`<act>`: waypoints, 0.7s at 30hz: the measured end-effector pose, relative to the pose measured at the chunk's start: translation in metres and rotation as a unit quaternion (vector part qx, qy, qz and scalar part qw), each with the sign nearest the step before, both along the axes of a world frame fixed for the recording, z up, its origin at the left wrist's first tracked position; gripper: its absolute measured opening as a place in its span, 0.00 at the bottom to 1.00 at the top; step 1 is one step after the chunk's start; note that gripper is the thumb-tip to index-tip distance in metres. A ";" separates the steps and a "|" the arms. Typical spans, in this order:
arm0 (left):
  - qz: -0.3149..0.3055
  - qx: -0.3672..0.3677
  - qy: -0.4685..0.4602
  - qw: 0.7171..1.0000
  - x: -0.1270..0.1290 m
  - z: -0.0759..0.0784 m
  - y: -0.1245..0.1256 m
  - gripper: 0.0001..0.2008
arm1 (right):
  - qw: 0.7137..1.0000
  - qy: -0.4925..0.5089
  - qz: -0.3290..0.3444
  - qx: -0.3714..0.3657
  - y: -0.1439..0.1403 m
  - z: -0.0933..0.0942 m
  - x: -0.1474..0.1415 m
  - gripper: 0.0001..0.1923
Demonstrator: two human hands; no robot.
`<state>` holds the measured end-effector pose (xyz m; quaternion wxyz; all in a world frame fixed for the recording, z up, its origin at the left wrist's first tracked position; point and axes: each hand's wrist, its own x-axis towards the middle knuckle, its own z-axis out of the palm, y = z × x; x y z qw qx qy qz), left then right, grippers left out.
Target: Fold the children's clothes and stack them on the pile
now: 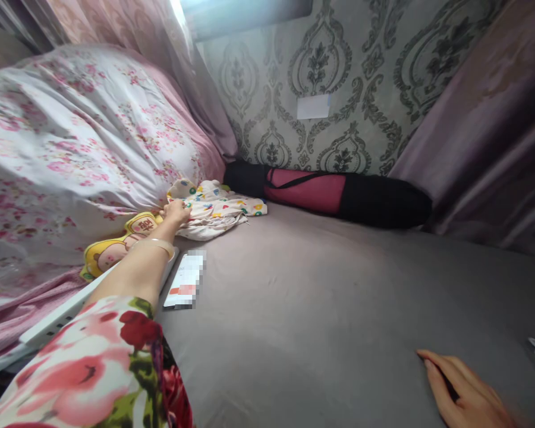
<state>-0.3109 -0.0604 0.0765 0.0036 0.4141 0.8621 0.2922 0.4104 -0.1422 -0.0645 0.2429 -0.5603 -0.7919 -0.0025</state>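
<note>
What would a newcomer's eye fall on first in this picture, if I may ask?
Probably the bold floral sleeve at the lower left, with the left hand reaching out to a colourfully printed cloth. Next might come the black-and-pink bag lying along the foot of the patterned wall, and the white flowered cover bulging up at the left.

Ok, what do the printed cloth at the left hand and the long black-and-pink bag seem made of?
Printed cloth: thin, matte fabric, perhaps cotton, judging by its soft, loose folds.
Long black-and-pink bag: probably synthetic fabric with a dull finish, given its smooth, low-shine surface; the exact fibre is unclear.
</note>
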 end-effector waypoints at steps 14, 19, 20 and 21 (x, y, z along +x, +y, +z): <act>-0.016 -0.086 0.033 0.996 0.045 0.022 0.004 0.13 | 1.000 -0.017 0.009 0.006 -0.005 0.010 -0.010 0.18; -0.070 -0.046 0.064 0.994 0.063 0.055 0.018 0.12 | 0.999 -0.025 0.014 0.031 -0.007 0.014 -0.013 0.18; -0.073 -0.027 0.070 0.995 0.068 0.063 0.022 0.11 | 0.999 -0.028 0.016 0.033 -0.008 0.015 -0.014 0.18; -0.074 -0.004 0.076 0.994 0.075 0.072 0.027 0.10 | 0.999 -0.030 0.018 0.034 -0.008 0.016 -0.015 0.18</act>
